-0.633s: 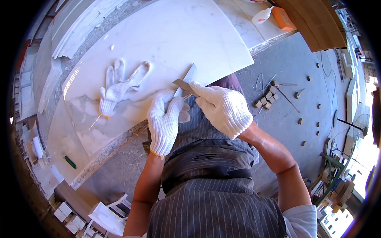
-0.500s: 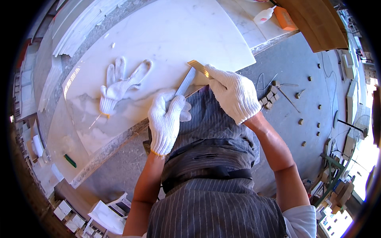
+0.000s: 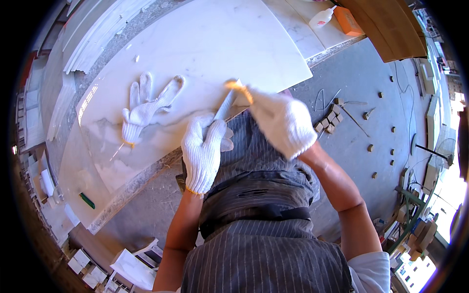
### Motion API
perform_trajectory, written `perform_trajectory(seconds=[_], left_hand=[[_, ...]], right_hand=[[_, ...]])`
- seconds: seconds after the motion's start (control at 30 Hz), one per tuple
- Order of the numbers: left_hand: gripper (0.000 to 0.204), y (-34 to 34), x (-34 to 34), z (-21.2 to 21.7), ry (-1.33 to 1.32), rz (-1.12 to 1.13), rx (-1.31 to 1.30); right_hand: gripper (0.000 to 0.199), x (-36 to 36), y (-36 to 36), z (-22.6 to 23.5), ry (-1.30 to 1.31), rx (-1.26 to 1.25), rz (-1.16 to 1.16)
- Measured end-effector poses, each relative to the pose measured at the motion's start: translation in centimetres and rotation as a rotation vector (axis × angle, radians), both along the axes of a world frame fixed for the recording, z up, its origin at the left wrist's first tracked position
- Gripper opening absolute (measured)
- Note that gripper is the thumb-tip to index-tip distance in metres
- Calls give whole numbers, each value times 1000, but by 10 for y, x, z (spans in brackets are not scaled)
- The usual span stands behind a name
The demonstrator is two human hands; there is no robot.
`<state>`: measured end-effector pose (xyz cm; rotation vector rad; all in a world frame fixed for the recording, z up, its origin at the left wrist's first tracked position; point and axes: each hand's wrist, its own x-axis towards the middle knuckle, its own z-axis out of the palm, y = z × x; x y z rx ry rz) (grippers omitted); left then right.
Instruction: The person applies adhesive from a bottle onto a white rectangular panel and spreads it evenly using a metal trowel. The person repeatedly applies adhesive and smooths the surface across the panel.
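Note:
My left hand (image 3: 202, 154), in a white knit glove, is closed around the lower end of a flat silver metal blade (image 3: 227, 105) that points up and away. Its exact kind is unclear. My right hand (image 3: 288, 124), gloved too and smeared by motion, grips a thin gold-coloured flat strip (image 3: 239, 89). The strip is blurred and meets or crosses the blade's tip; whether they touch I cannot tell. Both hands are over the near edge of a white marble slab (image 3: 234, 39). A spare white glove (image 3: 145, 111) lies flat on the slab, left of my left hand.
A white squeeze bottle (image 3: 321, 18) and an orange box (image 3: 348, 22) are at the far right, beside brown cardboard (image 3: 391, 29). Near the slab's left corner lies a small green object (image 3: 87, 200). Small blocks (image 3: 332, 118) and wires are on the grey floor at right.
My right hand has shifted slightly left with the gold strip, which now overlaps the blade's tip and is blurred. My left hand holds nearly still.

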<state>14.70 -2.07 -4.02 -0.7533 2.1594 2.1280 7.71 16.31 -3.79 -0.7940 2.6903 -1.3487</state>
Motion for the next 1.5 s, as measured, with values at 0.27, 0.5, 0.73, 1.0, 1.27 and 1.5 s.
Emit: perform_trajectory(seconds=[0.27, 0.5, 0.73, 1.0, 1.27, 1.5], left_hand=[[23, -3, -8, 8, -18, -7, 31], [26, -4, -11, 9, -67, -18, 29], [22, -7, -12, 9, -91, -8, 72], [21, -5, -12, 15, -139, 5, 84], [22, -3, 7, 11, 161, -113, -475], [35, -21, 1, -13, 638, -360, -1360]], right_hand=[[34, 9, -4, -16, -93, -188, -274], [34, 7, -8, -25, -65, -85, -257], [37, 8, -13, -9, -88, -96, -77], [39, 5, -19, -1, 23, 4, -106], [37, 9, -8, 31, -78, -19, 48], [33, 15, 12, -8, -315, -120, 20]])
